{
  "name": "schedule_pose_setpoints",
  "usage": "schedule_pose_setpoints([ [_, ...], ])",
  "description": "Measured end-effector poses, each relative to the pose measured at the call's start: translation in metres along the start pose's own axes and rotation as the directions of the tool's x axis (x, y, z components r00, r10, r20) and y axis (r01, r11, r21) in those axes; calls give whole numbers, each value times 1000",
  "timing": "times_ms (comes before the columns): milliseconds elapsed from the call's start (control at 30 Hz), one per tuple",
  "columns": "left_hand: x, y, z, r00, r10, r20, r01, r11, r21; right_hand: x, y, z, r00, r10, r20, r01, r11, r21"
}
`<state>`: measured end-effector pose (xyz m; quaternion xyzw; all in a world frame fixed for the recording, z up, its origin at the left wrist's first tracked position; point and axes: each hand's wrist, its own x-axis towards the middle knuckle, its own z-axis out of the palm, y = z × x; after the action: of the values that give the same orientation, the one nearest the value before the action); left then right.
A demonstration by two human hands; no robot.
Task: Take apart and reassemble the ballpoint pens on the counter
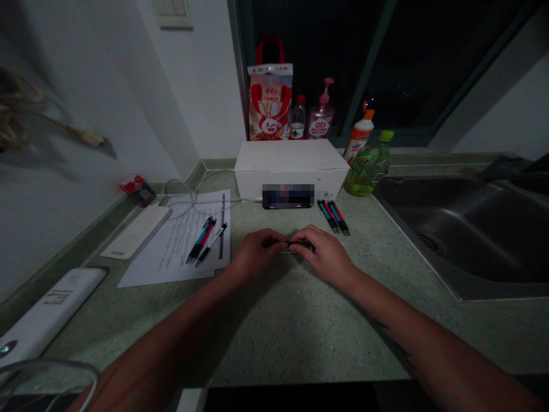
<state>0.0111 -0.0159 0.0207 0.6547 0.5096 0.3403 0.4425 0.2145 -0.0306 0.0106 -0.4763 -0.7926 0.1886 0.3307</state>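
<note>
Near the middle of the green counter, my left hand and my right hand meet fingertip to fingertip. Both pinch a small dark, thin object, perhaps a pen part; its full shape is hidden by the fingers. Just beyond my right hand lie several pens in black, blue and red, side by side. To the left, more pens rest on printed sheets of paper. A phone with a blurred screen leans against a white box behind my hands.
A metal sink is at the right, beside a green bottle. White power strip and a flat white case lie left, with cables. A bag and bottles stand behind the box.
</note>
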Motion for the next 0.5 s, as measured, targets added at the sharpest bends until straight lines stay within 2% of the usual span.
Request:
schedule_pose_setpoints([
  [133,-2,1,-1,999,32,0,-32,999,31,1,-1,1,996,78,43,-81,992,92],
  [267,-2,1,-2,1000,22,-16,-21,999,45,1,0,5,991,130,22,-132,974,186],
  [500,-2,3,-2,998,38,-40,-37,999,19,1,3,5,993,117,20,-118,978,172],
])
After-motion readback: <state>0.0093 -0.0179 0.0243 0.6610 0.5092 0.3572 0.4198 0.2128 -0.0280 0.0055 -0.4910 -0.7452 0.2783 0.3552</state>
